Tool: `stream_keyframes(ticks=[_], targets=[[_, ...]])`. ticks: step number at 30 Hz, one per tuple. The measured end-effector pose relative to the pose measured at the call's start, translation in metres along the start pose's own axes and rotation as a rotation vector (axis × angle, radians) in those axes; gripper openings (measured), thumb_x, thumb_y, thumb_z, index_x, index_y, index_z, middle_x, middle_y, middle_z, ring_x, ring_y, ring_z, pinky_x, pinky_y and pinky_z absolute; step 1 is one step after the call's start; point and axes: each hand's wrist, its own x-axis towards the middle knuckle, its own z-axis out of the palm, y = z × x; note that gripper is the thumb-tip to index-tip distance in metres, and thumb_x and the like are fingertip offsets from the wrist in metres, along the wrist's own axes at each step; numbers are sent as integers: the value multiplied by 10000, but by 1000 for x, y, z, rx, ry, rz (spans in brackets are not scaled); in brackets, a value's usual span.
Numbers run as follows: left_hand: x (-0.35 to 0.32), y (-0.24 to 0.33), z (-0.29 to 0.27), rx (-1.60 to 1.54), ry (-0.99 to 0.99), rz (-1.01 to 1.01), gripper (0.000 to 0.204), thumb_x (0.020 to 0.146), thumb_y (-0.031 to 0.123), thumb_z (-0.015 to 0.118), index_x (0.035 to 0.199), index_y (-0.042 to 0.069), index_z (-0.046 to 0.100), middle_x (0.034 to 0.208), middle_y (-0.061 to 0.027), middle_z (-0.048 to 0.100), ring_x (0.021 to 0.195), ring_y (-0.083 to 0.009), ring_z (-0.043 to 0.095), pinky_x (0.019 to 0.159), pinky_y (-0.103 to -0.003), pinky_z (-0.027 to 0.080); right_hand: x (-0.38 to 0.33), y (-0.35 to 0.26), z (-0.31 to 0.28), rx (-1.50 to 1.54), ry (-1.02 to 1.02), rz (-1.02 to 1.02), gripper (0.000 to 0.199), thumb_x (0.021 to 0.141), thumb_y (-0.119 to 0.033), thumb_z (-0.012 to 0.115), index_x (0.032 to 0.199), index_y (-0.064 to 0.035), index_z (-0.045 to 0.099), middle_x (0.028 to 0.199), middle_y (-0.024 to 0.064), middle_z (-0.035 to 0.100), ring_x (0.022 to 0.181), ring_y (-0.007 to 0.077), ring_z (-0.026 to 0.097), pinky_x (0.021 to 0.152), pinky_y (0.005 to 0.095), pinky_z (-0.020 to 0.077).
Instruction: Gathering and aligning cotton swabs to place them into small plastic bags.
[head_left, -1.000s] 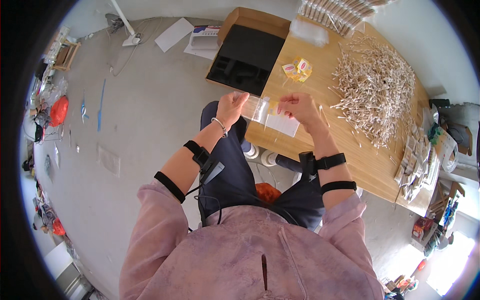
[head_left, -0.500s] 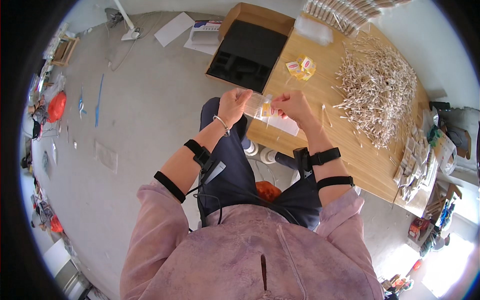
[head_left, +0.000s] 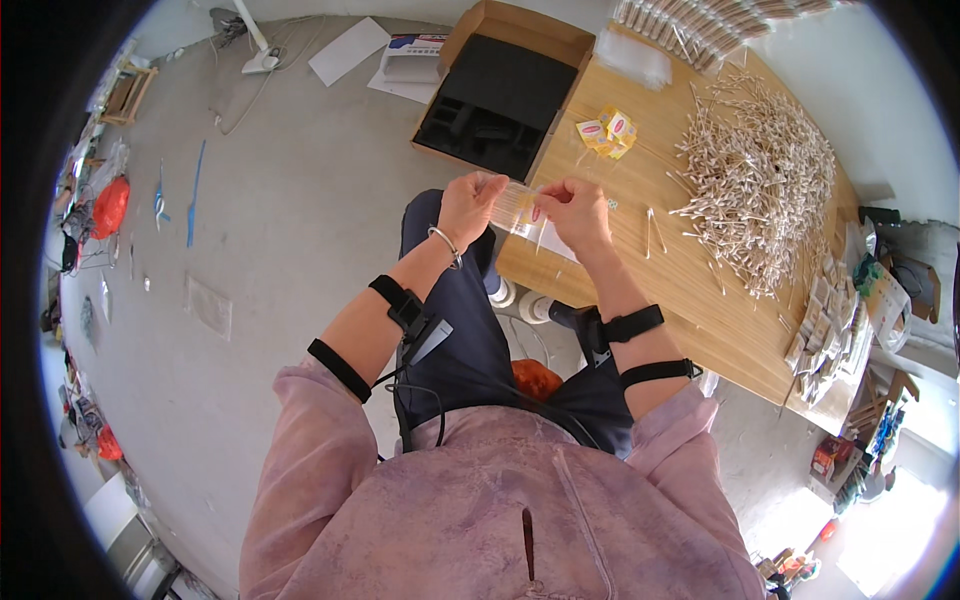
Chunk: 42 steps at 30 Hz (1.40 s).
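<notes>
My left hand [head_left: 470,212] is closed on one end of a clear plastic bag [head_left: 511,203], holding it over the near left corner of the table; slim pale sticks show faintly through the film. At the bag's other end, my right hand [head_left: 578,214] pinches a small yellow-and-white label card [head_left: 526,212] with a red mark. The card overlaps the bag's mouth, and its far edge is hidden by my fingers. Beyond my hands lies a small pile of similar cards [head_left: 608,132]. Two loose cotton swabs [head_left: 655,230] rest right of my right hand.
A big heap of cotton swabs [head_left: 760,185] covers the right of the wooden table [head_left: 620,265]. Packed bags [head_left: 830,325] lie at its right end, more filled packs [head_left: 690,28] at the far edge, beside flat clear bags [head_left: 633,60]. An open cardboard box [head_left: 500,100] adjoins the table's left side.
My right hand has moved a little left toward my left hand, and the yellow card has shifted left with it, further over the bag. The left hand has stayed nearly still.
</notes>
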Motion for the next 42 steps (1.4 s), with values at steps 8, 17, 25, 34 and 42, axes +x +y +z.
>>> stream_keyframes(ticks=[8,17,25,34,42], targets=[[2,-6,1,-82,26,-63,335,891,302,645,854,-31,674,674,-51,646,599,-97,559,551,-284,449,-16,-6,25,16,170,-75,108,719,-75,728,791,-19,671,680,91,665,636,183,642,635,315,514],[-1,3,3,-108,-23,-87,316,915,284,625,741,21,605,634,45,509,590,-42,427,512,-246,362,-12,5,37,24,196,-219,149,739,-72,723,861,-14,659,694,79,668,646,151,642,627,285,516],[9,-14,-13,140,87,27,331,897,309,620,951,-17,641,786,-69,633,731,-185,582,674,-318,457,-36,10,2,-189,432,-262,354,730,-120,743,1054,-69,610,1014,137,552,885,295,573,762,387,487],[-17,47,62,514,-7,747,149,831,89,625,790,51,487,748,-132,536,753,-354,532,671,-471,414,-88,101,-88,-376,762,-126,507,730,-200,740,1150,-6,534,1127,186,478,1085,374,450,931,451,407],[-3,62,163,775,-315,1242,379,823,50,602,1200,50,564,1259,-94,551,1215,-316,478,1043,-406,376,-90,115,-91,-145,784,-216,378,782,11,556,1157,9,509,1145,218,474,1104,388,454,958,450,404]])
